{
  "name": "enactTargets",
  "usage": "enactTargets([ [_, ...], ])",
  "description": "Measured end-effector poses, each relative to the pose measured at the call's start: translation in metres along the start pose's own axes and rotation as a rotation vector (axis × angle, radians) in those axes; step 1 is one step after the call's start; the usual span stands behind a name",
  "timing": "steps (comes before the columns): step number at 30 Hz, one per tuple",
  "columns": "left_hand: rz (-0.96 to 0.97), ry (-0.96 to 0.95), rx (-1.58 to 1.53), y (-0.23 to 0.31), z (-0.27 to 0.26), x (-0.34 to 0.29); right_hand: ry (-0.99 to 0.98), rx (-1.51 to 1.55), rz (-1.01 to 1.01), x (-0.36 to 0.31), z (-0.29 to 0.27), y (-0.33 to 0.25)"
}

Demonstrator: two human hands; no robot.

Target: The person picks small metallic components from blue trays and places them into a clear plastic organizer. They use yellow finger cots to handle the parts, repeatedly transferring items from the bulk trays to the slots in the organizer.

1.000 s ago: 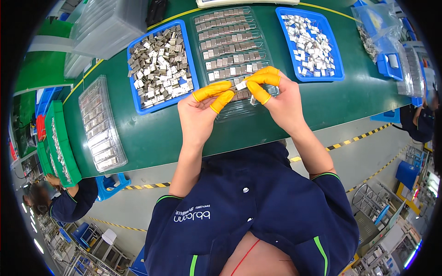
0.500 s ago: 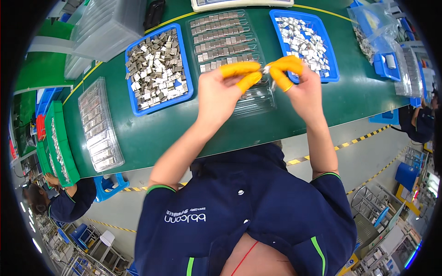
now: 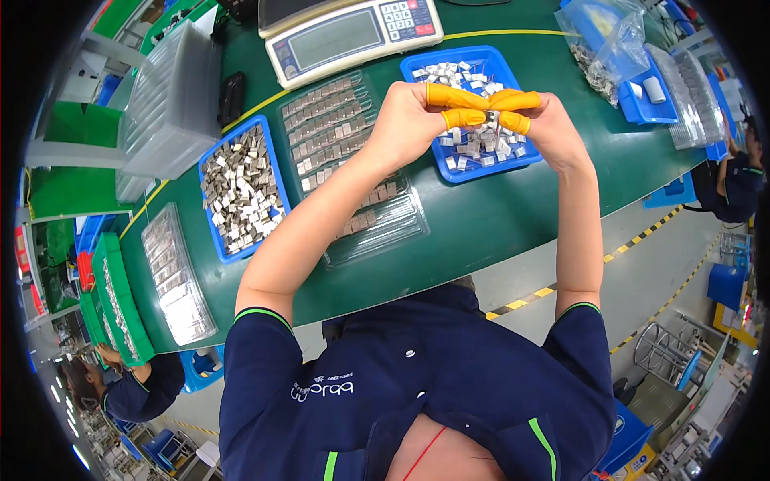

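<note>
My left hand [image 3: 411,124] and my right hand [image 3: 555,132] meet above the blue tray of small white parts [image 3: 459,179]. Yellow finger cots cover the thumbs and forefingers of both. Between the pinched fingertips sits a small connector-like part [image 3: 492,118], dark and white, mostly hidden by the cots; both hands appear to grip it. White block-shaped pieces with thin leads [image 3: 481,147] fill the tray beneath. Left of my hands lies a clear plastic blister tray [image 3: 377,244], with rows of small metallic pieces in its upper slots and bare slots near its front.
A second blue tray [image 3: 275,164] holds many metallic pieces. Behind stands a weighing scale [image 3: 345,42]. Stacked clear trays [image 3: 172,100] rise at the back left, a filled clear tray [image 3: 178,272] below. A plastic bag [image 3: 613,36] and small blue bin [image 3: 654,112] are at right. Co-workers sit at both sides.
My hands have moved from beside the clear blister tray to above the right blue tray, still pinched together on a small part. The view has shifted, bringing more of the scale into sight.
</note>
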State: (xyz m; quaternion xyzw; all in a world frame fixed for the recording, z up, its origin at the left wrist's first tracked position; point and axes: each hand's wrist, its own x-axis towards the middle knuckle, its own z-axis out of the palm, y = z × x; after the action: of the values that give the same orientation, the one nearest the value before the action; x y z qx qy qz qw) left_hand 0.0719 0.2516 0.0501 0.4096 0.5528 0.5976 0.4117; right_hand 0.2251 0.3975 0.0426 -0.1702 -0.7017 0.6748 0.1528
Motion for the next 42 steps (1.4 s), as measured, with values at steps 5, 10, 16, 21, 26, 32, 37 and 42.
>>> enactTargets([
  [5,-0.012,0.076,0.042,-0.011,0.003,0.014,0.094,-0.116,-0.052,0.01,0.001,0.005],
  [10,0.02,0.127,0.104,-0.021,-0.004,0.02,0.147,-0.257,-0.084,0.019,0.009,0.009],
  [16,0.027,0.308,0.037,-0.034,-0.014,0.018,0.222,-0.188,-0.108,0.02,0.006,0.024],
  [21,0.021,0.342,-0.057,-0.031,-0.015,0.004,0.309,-0.234,-0.159,0.012,0.026,0.024],
  [26,0.034,0.295,-0.077,-0.018,-0.014,-0.022,0.226,-0.04,-0.161,-0.003,0.059,0.015],
  [32,-0.09,0.265,-0.228,-0.023,-0.011,-0.117,0.094,-0.072,-0.139,-0.054,0.109,0.019],
  [37,-0.314,0.367,-0.052,-0.035,-0.011,-0.184,0.215,-0.56,-0.461,-0.083,0.152,0.027],
  [42,-0.267,0.369,-0.091,-0.037,-0.008,-0.204,0.187,-0.736,-0.629,-0.093,0.175,0.022],
])
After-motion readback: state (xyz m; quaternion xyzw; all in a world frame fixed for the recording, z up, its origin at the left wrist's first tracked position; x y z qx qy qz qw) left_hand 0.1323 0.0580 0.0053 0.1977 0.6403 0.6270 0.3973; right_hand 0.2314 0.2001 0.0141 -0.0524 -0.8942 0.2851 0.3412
